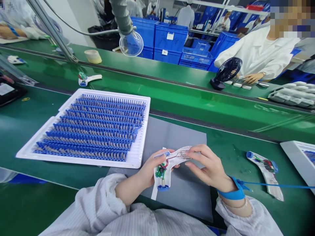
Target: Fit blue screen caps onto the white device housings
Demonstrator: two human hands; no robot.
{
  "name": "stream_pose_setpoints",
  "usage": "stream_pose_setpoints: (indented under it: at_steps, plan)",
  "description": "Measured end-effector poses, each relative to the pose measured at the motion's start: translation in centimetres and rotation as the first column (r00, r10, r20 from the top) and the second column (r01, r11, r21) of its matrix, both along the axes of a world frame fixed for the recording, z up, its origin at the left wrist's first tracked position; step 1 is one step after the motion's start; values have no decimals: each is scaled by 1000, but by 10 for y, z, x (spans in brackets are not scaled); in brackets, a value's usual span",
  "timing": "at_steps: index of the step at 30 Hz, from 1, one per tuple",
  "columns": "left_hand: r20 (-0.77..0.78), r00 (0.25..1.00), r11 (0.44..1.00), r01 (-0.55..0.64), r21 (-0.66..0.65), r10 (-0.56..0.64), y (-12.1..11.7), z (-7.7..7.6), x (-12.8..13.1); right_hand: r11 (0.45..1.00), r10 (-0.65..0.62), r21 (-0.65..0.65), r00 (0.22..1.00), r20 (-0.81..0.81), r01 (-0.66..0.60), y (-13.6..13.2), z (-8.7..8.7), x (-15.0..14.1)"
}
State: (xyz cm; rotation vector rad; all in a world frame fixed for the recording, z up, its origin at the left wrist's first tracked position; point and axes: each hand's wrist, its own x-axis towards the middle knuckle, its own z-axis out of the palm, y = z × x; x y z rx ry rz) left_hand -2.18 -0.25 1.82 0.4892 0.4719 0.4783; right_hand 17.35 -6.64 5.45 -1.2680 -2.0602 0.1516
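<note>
My left hand (pixel 150 170) grips a white plastic half-shell (pixel 169 165) shaped like a curved handle, with a small green circuit board, red wires and a blue end cap inside. My right hand (pixel 209 167) pinches the shell's upper right end with its fingertips. A blue wrist strap (pixel 233 193) with a cord sits on my right wrist. Both hands hover over a grey mat (pixel 177 137).
A white tray (pixel 141 131) holding several rows of blue parts lies left of the mat. Another open shell (pixel 267 170) lies to the right, beside a white tray corner (pixel 295 157). Across the green belt sit a small black fan (pixel 226 72), a person in white and blue crates.
</note>
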Motion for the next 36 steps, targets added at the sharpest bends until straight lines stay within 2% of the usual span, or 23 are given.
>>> stream_pose_setpoints:
  at_steps: [5, 8, 14, 22, 27, 30, 36]
  plan:
    - [-36, 999, 997, -11, 78, 14, -2, 1, -1, 991, 46, -124, 994, -101, -59, 0, 3, -3]
    - [-33, 999, 996, -15, 87, 18, -1, 0, 0, 991, 19, -127, 991, -131, -36, 2, 1, -4]
    - [-28, 999, 1000, 20, 14, -20, -2, 0, 0, 992, 18, -118, 988, -152, -36, 5, -4, -5]
    - [-2, 1000, 1000, 8, 1, -8, -2, -4, -1, 981, 15, -189, 989, -148, -43, 6, -7, -4]
    - [-10, 1000, 1000, -10, 1, 10, -1, -2, 0, 964, -53, -266, 991, -126, 18, 7, -6, -6]
    - [-23, 999, 1000, -26, -6, 26, -1, -2, 0, 971, -53, -236, 995, -86, 31, 6, -10, -8]
    - [-38, 995, 993, -90, -75, 88, 0, -5, 2, 996, -74, -52, 997, 27, 75, 4, -21, -15]
